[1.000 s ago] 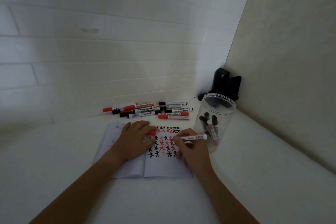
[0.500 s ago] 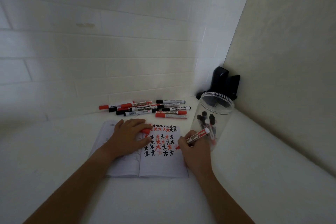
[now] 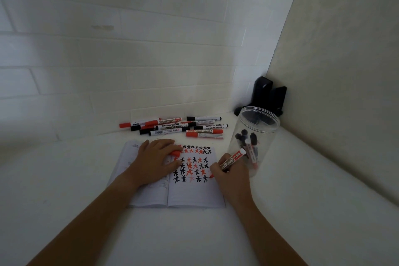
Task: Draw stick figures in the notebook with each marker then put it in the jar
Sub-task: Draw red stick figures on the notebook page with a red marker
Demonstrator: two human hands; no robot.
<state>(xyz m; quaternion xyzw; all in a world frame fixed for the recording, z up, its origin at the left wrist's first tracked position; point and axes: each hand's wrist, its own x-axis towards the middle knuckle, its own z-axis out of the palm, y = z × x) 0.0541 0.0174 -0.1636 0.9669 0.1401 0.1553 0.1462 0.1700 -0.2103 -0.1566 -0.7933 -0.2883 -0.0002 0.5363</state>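
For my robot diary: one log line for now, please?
right hand: drawing, red marker | left hand: holds cap, notebook | jar: some markers

Dim corner: white tiled wall (image 3: pixel 133 54), plain beige wall (image 3: pixel 345 49), white counter (image 3: pixel 64 179)
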